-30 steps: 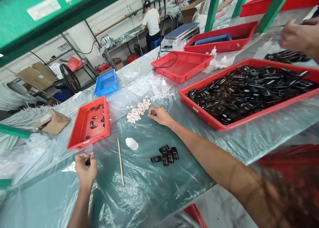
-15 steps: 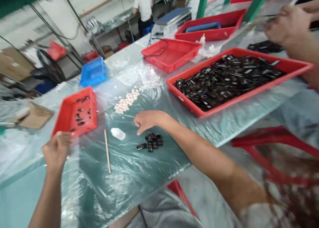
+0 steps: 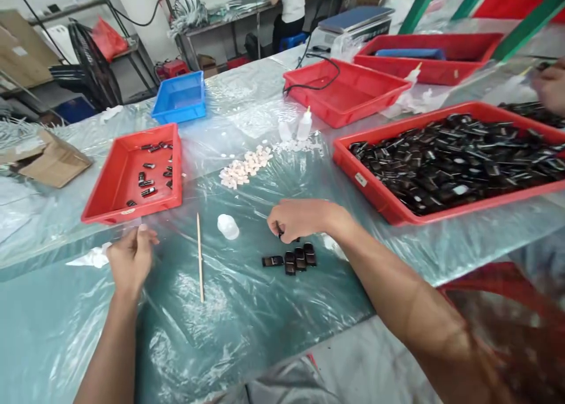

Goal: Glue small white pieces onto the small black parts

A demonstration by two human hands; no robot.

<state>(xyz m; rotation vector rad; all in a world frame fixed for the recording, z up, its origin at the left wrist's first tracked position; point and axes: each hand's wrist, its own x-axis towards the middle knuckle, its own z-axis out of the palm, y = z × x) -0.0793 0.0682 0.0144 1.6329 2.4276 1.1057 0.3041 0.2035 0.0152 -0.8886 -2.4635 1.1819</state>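
My right hand (image 3: 300,218) is closed, fingertips pinching a small dark glossy piece (image 3: 279,232) just above the table. Right below it lie several dark glossy pieces (image 3: 300,258), three side by side and one turned crosswise at their left; another is partly hidden under the hand. My left hand (image 3: 131,257) is closed in a pinch near the front edge of a red tray (image 3: 128,215) holding several dark pieces; what its fingertips hold, if anything, I cannot make out. Between the hands are a thin wooden stick (image 3: 200,257) and a small white round container (image 3: 228,227).
Pale small pieces (image 3: 245,167) are heaped beyond my right hand, near a white squeeze bottle (image 3: 304,125). A large red tray (image 3: 375,195) full of dark pieces stands at right, with a co-worker's hand (image 3: 551,89) beyond. A blue tray (image 3: 179,118) stands farther back.
The camera view has shifted. My right hand has closed on a dark piece, and fewer lie loose beside it. My left hand has come away from the red tray's corner.
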